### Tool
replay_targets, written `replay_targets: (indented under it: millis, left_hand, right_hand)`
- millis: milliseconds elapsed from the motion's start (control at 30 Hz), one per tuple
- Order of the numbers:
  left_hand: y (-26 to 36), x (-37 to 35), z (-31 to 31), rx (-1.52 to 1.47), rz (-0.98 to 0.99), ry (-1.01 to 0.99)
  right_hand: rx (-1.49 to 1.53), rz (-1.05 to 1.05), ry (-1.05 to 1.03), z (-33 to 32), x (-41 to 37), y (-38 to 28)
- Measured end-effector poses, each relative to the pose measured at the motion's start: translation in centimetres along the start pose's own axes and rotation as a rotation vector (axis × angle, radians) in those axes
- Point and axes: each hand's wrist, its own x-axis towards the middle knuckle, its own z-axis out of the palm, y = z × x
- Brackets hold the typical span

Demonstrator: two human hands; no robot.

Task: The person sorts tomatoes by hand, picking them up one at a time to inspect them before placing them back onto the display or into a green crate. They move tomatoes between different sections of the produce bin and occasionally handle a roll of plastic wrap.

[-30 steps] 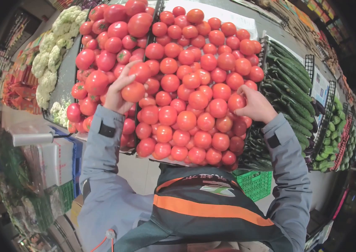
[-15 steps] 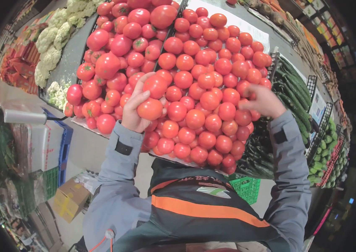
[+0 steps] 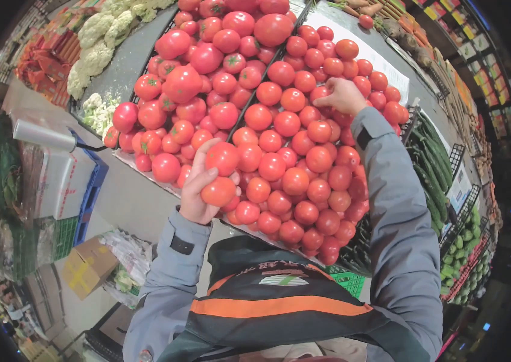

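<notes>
My left hand [image 3: 198, 190] is closed around two red tomatoes, an upper tomato [image 3: 221, 158] and a lower tomato [image 3: 218, 191], at the near left part of the heap. Farther back, my right hand [image 3: 344, 96] has its thumb and fingers around a tomato [image 3: 320, 93] in the pile, partly covered by the fingers. Round red tomatoes [image 3: 295, 180] lie heaped beneath and between both hands. Across a dark divider [image 3: 262, 78], larger pinkish tomatoes [image 3: 183, 84] fill the left section.
Cucumbers [image 3: 429, 160] lie in racks to the right, with small green vegetables [image 3: 457, 256] nearer. Cauliflower [image 3: 95, 51] sits at the back left. A grey handle [image 3: 44, 135] juts out at left, above a cardboard box [image 3: 88, 265]. A green crate [image 3: 349, 282] stands under the display.
My right hand has moved from the right edge of the heap toward its back and onto a tomato. The left hand keeps its two tomatoes. The view has shifted.
</notes>
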Motion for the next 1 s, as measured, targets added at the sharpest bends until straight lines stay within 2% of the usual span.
replay_targets:
  millis: [267, 467, 567, 767, 867, 967, 1000]
  left_hand:
    - [0.2, -0.5, -2.3, -0.005, 0.013, 0.06]
    - [0.0, -0.2, -1.8, 0.014, 0.008, 0.047]
    - [-0.1, 0.2, -0.6, 0.038, 0.01, 0.039]
    - [-0.9, 0.6, 1.1, 0.118, -0.022, 0.011]
    - [-1.2, 1.2, 1.4, 0.118, -0.019, -0.027]
    - [-1.4, 1.5, 1.0, 0.096, -0.051, -0.066]
    - [-1.5, 1.7, 1.1, 0.081, -0.06, -0.057]
  right_hand:
    - [0.02, 0.112, 0.036, -7.0, -2.3, 2.4]
    - [0.075, 0.301, 0.07, -7.8, -3.9, 8.0]
    - [0.086, 0.293, 0.184, -6.2, -3.6, 10.1]
    - [-0.304, 0.273, 0.044, -6.2, -6.7, 9.1]
    - [-0.24, 0.195, 0.01, -8.4, -11.4, 5.1]
    - [-0.256, 0.05, 0.094, -6.8, -14.4, 5.8]
    - [-0.246, 0.032, 0.041, -7.1, -15.9, 5.2]
